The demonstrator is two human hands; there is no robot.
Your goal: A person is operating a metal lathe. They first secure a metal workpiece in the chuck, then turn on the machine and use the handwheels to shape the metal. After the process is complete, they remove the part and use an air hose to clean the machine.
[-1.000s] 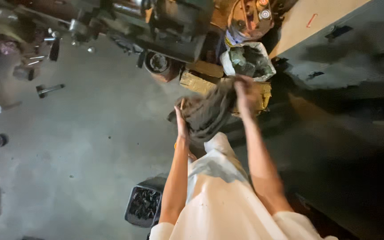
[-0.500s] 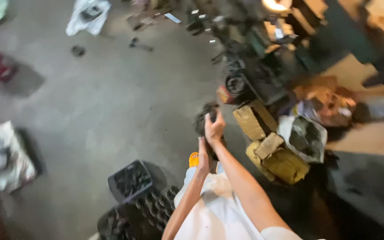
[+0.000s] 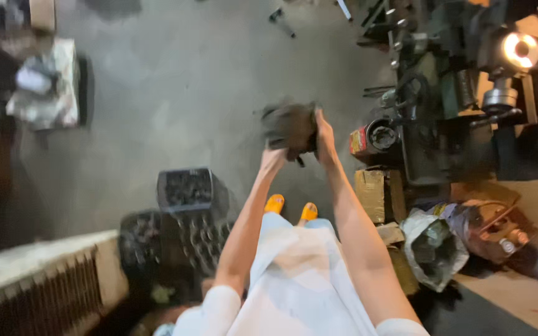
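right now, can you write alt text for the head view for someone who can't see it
Seen from above, a person's left hand and right hand hold a dark crumpled rag out over a grey concrete floor. A dark crate stands to the left, a machine and an open bag to the right.

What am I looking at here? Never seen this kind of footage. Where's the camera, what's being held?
There is no robot: a person wears a camera on the head, so the one view looks straight down past their arms to a concrete floor. Both hands are raised in front of them. The left hand and right hand grip a dark, blurred rag between them. Below are orange shoes, black crates of small parts, a cardboard box, a plastic bag, and a machine at right.
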